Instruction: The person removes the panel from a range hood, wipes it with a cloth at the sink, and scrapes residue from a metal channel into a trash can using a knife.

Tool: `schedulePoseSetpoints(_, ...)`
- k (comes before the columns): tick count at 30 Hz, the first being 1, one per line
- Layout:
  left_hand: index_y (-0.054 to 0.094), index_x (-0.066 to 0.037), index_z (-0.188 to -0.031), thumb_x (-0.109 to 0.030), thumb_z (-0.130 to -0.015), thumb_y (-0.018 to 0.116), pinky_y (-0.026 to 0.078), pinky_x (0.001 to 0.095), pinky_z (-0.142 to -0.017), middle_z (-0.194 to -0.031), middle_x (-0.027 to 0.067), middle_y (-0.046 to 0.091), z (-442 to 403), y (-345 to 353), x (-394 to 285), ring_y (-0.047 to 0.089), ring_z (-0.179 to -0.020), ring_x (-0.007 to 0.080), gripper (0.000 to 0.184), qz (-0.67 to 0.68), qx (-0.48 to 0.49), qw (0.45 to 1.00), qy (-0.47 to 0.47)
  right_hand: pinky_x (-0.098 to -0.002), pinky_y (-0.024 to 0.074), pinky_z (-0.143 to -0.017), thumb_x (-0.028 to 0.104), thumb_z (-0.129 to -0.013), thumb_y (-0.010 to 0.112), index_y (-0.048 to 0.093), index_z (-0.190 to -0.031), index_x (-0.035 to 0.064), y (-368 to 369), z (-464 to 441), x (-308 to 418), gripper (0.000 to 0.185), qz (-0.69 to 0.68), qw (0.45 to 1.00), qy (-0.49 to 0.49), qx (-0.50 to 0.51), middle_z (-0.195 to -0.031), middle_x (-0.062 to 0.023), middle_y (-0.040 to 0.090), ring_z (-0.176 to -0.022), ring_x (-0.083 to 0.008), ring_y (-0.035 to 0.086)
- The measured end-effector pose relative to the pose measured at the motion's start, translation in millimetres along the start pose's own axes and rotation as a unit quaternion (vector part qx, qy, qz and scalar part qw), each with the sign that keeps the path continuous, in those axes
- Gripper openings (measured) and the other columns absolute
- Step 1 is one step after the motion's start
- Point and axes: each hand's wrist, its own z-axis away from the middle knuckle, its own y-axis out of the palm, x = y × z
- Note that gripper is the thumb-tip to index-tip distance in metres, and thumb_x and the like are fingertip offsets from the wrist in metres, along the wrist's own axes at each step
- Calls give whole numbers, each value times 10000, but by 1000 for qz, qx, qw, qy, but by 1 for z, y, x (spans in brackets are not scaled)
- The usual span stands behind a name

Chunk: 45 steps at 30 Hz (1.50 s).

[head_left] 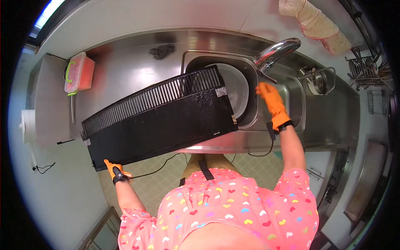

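A long black slatted panel lies slanted over the steel counter, its right end over the sink and a round pale basin. My left hand, in an orange glove, grips the panel's lower left corner, with the thumb on top and the other fingers hidden beneath. Off the panel's right end, my right hand, also gloved in orange, hangs over the sink divider below the chrome faucet. Its fingers are curled together; whether they hold anything is too small to make out.
A dark scouring pad sits at the counter's back. To the left stands a pink box with green clips. A wire rack with a pot is right of the sink. Cables run from both wrists.
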Motion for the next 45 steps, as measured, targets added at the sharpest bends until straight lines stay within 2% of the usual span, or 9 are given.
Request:
schedulePoseSetpoints(5, 387, -197, -647, -849, -788, 236, 292, 440, -496, -599, -20, 404, 142, 22, -46, 325, -565, 199, 684, 15, 83, 968, -235, -377, 465, -914, 415, -848, 616, 512, -1250, -56, 60, 85, 2, 627, 277, 948, -115, 106, -1171, -225, 608, -1005, -319, 618)
schedulePoseSetpoints(7, 509, -150, -1188, -671, -889, 254, 391, 400, -760, -837, -4, 598, 117, 25, -37, 414, -715, 136, 653, -32, 47, 993, -108, -423, 433, -965, 376, -818, 638, 410, -1342, -46, 84, 103, 11, 710, 299, 927, -165, 155, -1274, -274, 525, -1113, -399, 551)
schedulePoseSetpoints(10, 501, -131, -789, -815, -813, 245, 373, 392, -675, -774, -3, 586, 41, -10, -9, 410, -707, 199, 731, -249, 232, 940, -31, -430, 403, -1006, 342, -817, 629, 332, -1394, -32, 117, 101, -18, 749, 314, 924, -207, 72, -1349, -282, 456, -1191, -425, 489)
schedulePoseSetpoints(17, 347, -139, -1461, -765, -848, 317, 264, 376, -1052, -1463, 59, 401, 178, 55, -86, 425, -1217, 174, 876, -17, -84, 995, 46, -416, 373, -1045, 364, -835, 614, 288, -1426, -27, 133, 91, -1, 780, 327, 932, -121, 99, -1412, -246, 409, -1261, -408, 436)
schedulePoseSetpoints(24, 359, -81, -1417, -641, -802, 607, 377, 380, -1054, -1405, 81, 418, 94, 48, -84, 395, -1249, 227, 868, 445, 60, 893, -43, -414, 409, -1011, 389, -836, 584, 248, -1445, -26, 151, 75, -8, 810, 302, 936, -158, 85, -1435, -256, 374, -1215, -424, 478)
schedulePoseSetpoints(33, 311, -179, -1462, -611, -846, 575, 385, 418, -1058, -1464, 51, 345, 48, 37, -85, 402, -1275, 256, 797, 369, 115, 922, -10, -463, 463, -904, 340, -835, 573, 268, -1418, -42, 157, 69, 13, 760, 303, 935, -168, 75, -1315, -288, 491, -1064, -427, 570)
schedulePoseSetpoints(37, 353, -159, -1448, -582, -874, 528, 359, 393, -1068, -1453, 11, 399, 38, 47, -84, 423, -1270, 241, 734, 334, 203, 918, 66, -445, 479, -880, 339, -840, 593, 405, -1344, -39, 145, 61, 0, 657, 236, 941, -240, 34, -1110, -267, 624, -1011, -407, 600)
schedulePoseSetpoints(41, 498, -137, -1332, -684, -786, 592, 501, 328, -833, -1206, 20, 604, 72, 53, -78, 584, -1026, 207, 778, 338, 81, 936, 54, -376, 492, -844, 401, -869, 599, 531, -1231, -23, 100, 67, 11, 562, 40, 988, -137, -56, -1063, -186, 660, -948, -295, 644)
schedulePoseSetpoints(45, 328, -188, -1453, -615, -893, 493, 465, 370, -869, -1339, 75, 482, -72, 12, -25, 519, -1129, 233, 723, 276, 120, 952, -59, -291, 487, -790, 343, -946, 554, 604, -1088, -25, 12, 99, 81, 398, -213, 956, -153, -132, -976, -89, 660, -855, -174, 637)
